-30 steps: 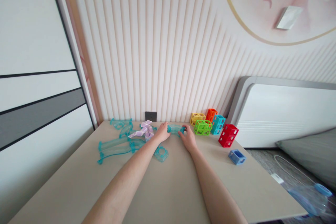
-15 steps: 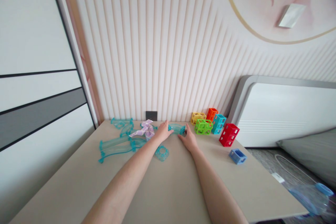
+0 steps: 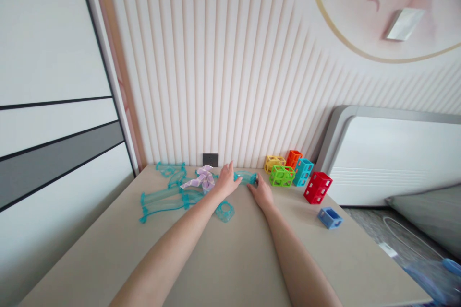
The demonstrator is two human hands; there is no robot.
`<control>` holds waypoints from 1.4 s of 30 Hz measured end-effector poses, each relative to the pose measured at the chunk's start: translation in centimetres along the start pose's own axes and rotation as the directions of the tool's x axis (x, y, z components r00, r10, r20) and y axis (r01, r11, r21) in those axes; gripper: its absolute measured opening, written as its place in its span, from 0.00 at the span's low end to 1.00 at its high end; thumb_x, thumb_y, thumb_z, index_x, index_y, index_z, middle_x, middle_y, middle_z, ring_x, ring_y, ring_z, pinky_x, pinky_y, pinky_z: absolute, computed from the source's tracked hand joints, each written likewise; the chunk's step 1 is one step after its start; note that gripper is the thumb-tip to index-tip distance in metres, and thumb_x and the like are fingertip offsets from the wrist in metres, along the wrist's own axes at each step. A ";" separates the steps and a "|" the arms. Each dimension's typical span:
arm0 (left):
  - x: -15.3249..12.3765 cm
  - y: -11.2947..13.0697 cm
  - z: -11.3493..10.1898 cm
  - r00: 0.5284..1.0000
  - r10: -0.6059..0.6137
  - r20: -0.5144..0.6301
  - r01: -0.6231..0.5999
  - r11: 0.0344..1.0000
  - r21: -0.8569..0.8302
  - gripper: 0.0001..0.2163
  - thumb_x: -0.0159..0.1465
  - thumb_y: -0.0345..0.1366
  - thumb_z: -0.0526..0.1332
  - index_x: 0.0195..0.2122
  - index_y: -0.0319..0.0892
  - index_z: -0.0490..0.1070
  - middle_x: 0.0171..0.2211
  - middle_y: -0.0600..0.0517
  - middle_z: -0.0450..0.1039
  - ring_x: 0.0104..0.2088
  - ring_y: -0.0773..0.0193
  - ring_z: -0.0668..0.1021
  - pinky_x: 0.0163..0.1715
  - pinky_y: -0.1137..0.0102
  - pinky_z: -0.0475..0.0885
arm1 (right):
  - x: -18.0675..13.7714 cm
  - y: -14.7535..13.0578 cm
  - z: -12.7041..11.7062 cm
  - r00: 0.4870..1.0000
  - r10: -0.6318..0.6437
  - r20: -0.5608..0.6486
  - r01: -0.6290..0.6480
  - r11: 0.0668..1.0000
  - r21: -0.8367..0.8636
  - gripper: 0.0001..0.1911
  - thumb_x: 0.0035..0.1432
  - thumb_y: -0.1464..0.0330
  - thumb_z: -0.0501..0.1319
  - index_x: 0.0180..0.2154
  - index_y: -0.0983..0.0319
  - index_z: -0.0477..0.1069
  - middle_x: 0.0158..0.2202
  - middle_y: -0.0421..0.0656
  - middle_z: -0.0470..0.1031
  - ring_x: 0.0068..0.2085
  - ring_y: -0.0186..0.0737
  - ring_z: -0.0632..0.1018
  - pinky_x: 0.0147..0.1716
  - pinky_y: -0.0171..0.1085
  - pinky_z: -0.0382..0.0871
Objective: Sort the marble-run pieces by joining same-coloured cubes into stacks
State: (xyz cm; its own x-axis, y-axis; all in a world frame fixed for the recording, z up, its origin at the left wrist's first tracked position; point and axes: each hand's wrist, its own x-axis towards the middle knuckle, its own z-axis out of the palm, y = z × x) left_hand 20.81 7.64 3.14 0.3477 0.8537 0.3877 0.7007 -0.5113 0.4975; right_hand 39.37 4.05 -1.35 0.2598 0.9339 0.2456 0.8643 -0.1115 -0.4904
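A curved, translucent teal tube piece (image 3: 246,177) lies near the back of the table, between my hands. My left hand (image 3: 228,180) is at its left end, fingers raised and apart. At the right end, my right hand (image 3: 262,192) has thumb and fingers closed around the tube's rim. Just left of my left hand sits a folded lilac patterned piece (image 3: 203,180). A teal ring-like piece (image 3: 225,211) lies in front of my left wrist. More teal tube pieces (image 3: 162,195) spread over the left side of the table, some joined together.
To the right stand open-frame blocks in yellow (image 3: 274,163), orange (image 3: 294,158), green (image 3: 282,176), turquoise (image 3: 303,172) and red (image 3: 318,187). A blue block (image 3: 330,218) lies nearer the table's right edge. A ribbed wall (image 3: 201,81) with a dark socket (image 3: 211,159) borders the back.
My left hand's fingers have lifted and spread at the tube's left end. My right hand stays at the other end. The whole view has shifted slightly.
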 end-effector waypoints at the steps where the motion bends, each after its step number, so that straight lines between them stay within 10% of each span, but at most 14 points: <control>1: -0.3 0.2 -0.6 0.999 0.029 -0.020 -0.029 1.000 0.003 0.30 0.65 0.38 0.60 0.65 0.36 0.51 0.63 0.31 0.60 0.66 0.47 0.62 0.62 0.53 0.62 | 0.1 -0.1 0.0 1.000 0.002 -0.001 -0.002 1.000 -0.004 0.36 0.60 0.59 0.61 0.65 0.63 0.54 0.54 0.53 0.77 0.54 0.50 0.77 0.51 0.41 0.68; 8: -6.8 -0.3 -7.1 0.888 0.448 -0.106 -0.431 0.890 0.146 0.22 0.69 0.37 0.55 0.64 0.43 0.56 0.63 0.40 0.61 0.64 0.51 0.66 0.62 0.53 0.66 | 1.4 -0.8 0.0 0.999 0.042 -0.021 -0.043 0.998 -0.035 0.32 0.61 0.60 0.60 0.64 0.63 0.57 0.50 0.53 0.79 0.52 0.52 0.78 0.49 0.42 0.68; 15: -13.3 -5.2 -11.3 0.798 0.576 -0.176 -0.521 0.807 0.277 0.21 0.69 0.32 0.55 0.63 0.43 0.58 0.61 0.40 0.63 0.64 0.50 0.67 0.61 0.54 0.69 | 3.7 -0.7 0.3 0.996 0.084 -0.025 -0.085 0.995 -0.043 0.33 0.61 0.60 0.61 0.64 0.65 0.58 0.52 0.55 0.77 0.53 0.55 0.77 0.50 0.44 0.68; 42: -13.7 -8.9 -12.0 0.949 0.244 -0.202 -0.210 0.962 0.175 0.16 0.68 0.33 0.53 0.57 0.47 0.66 0.55 0.46 0.70 0.59 0.55 0.71 0.61 0.57 0.69 | 6.1 0.0 1.6 0.998 0.028 -0.061 -0.034 0.995 -0.089 0.37 0.62 0.60 0.59 0.66 0.70 0.53 0.55 0.60 0.72 0.57 0.58 0.74 0.52 0.48 0.67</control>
State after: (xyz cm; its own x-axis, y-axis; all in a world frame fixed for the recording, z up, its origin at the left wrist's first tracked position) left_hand 2.38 -0.66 2.68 0.3752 0.6650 0.6458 0.7097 -0.6542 0.2613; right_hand 40.24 10.35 -1.20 0.3101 0.9078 0.2822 0.8900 -0.1728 -0.4220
